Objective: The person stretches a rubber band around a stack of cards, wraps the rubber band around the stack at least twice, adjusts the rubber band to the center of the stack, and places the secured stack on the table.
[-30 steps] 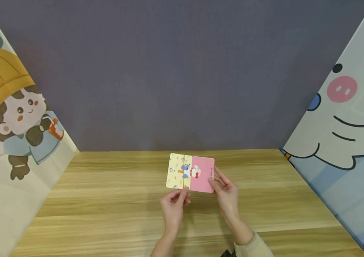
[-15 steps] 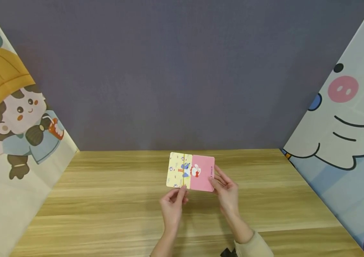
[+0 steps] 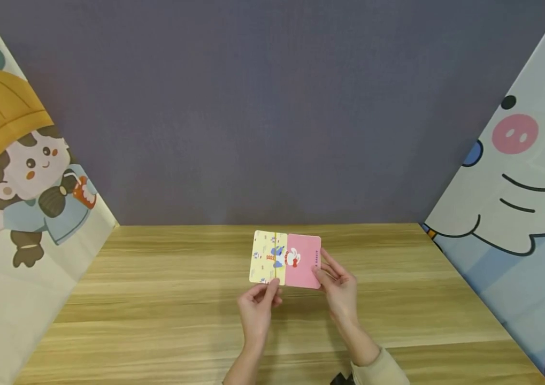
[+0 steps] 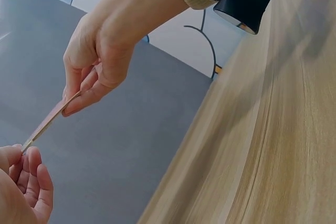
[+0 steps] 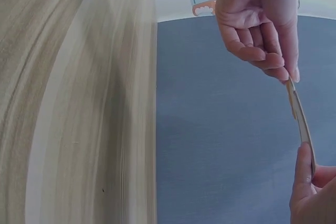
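Both hands were at work on one small card-like booklet (image 3: 302, 270), held up off the wooden table (image 3: 156, 305), centre, towards its far edge. Cover: pale yellow on the left, pink on the right, a white rabbit with a red bow printed near the middle; a narrow yellowish band (image 3: 275, 240) crossed the yellow part.

Left hand (image 3: 256, 313): thumb and fingers pinched the near edge of the yellow part, thumb on the cover. Right hand (image 3: 341, 294): gripped the right end of the pink part, thumb on the cover, fingertips reaching behind. From the wrists, the booklet showed edge-on, thin and slightly bowed, spanning the gap between the hands.

A beige sleeve (image 3: 380, 369) covered the right forearm, a black device (image 4: 244, 3) beside its cuff. A grey panel (image 3: 262, 117) rose behind the table; cartoon-printed walls flanked it, a yellow-hatted figure (image 3: 36, 171) left, a pink-nosed white character (image 3: 537, 206) right.
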Tool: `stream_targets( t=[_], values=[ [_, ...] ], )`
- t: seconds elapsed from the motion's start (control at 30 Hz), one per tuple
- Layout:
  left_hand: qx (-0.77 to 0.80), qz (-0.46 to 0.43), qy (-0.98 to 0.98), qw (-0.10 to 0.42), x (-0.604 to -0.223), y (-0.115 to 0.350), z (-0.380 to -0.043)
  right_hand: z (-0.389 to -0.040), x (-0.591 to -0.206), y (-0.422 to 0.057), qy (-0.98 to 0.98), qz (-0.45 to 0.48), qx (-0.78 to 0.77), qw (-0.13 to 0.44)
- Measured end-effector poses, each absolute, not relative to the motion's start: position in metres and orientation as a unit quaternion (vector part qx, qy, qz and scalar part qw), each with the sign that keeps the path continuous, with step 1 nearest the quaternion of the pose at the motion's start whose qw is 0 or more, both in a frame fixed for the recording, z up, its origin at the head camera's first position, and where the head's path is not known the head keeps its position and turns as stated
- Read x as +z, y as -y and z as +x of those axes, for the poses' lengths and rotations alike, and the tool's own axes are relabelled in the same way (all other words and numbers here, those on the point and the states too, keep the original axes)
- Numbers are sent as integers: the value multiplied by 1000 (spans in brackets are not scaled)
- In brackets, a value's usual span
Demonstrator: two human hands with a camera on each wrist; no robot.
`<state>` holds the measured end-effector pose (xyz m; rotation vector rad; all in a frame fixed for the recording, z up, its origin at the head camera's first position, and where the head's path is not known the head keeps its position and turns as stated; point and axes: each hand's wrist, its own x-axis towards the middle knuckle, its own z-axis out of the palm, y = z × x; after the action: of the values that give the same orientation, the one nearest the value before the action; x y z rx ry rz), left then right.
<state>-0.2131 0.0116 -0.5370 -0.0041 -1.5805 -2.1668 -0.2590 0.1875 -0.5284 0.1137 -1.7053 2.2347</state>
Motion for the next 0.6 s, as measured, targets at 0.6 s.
stream_targets(
  t=[0.6],
  values=[
    [-780, -37, 587, 214, -498, -9, -190, -252, -527, -187, 596, 35, 786, 162]
  ],
)
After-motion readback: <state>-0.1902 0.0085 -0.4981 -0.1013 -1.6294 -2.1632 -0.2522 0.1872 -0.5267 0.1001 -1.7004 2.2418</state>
